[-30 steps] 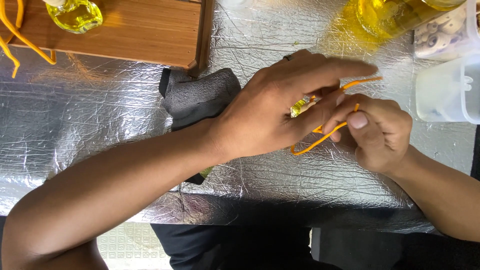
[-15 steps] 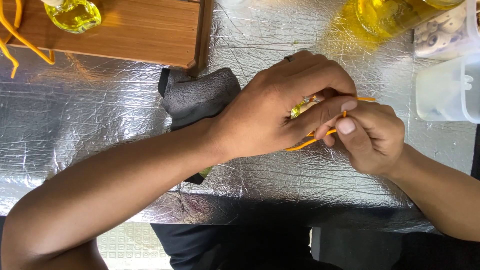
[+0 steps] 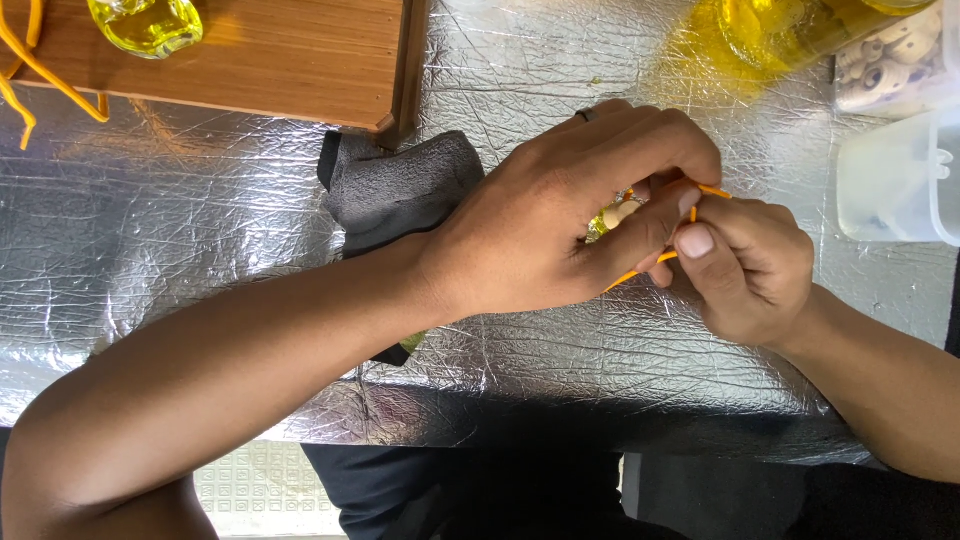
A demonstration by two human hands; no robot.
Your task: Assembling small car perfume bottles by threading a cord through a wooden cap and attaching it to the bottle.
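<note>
Most of the orange cord (image 3: 640, 272) and the small pale item (image 3: 618, 214) is hidden by the left hand (image 3: 560, 235) and right hand (image 3: 745, 270), while the yellow bottle (image 3: 790, 30) and clear tub (image 3: 900, 175) are cropped by the frame's edges.

Thin orange cord (image 3: 640, 270) — pale beads (image 3: 620, 214) — pinched between fingers

Both hands (image 3: 560, 235) meet (fingers pinched).

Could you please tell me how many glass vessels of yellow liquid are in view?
2: a small glass bottle of yellow liquid on the wooden tray at top left, and a larger glass vessel of yellow liquid at top right, both cut off by the frame.
</note>
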